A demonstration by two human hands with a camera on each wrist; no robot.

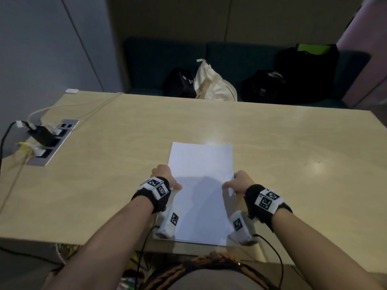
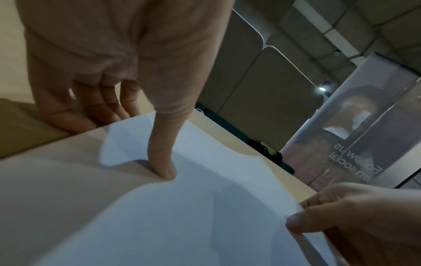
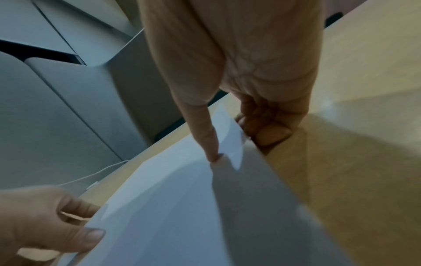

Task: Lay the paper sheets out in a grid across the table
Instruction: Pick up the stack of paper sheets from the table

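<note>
A stack of white paper sheets (image 1: pixel 200 185) lies lengthwise on the light wooden table (image 1: pixel 293 155), its near end at the front edge. My left hand (image 1: pixel 172 181) grips the left edge of the top sheet (image 2: pixel 205 207): the thumb presses on top and the fingers (image 2: pixel 95 111) curl under the edge. My right hand (image 1: pixel 232 183) pinches the right edge of the same sheet (image 3: pixel 173 207), thumb on top and fingers (image 3: pixel 266 129) curled beneath. Between the hands the sheet bows upward. How many sheets lie below is hidden.
A grey socket panel (image 1: pixel 52 143) with plugs and cables sits in the table's left side. Beyond the far edge, a cream bag (image 1: pixel 211 84) and black bags (image 1: pixel 293 80) rest on a dark bench. Bare tabletop spreads left, right and beyond the stack.
</note>
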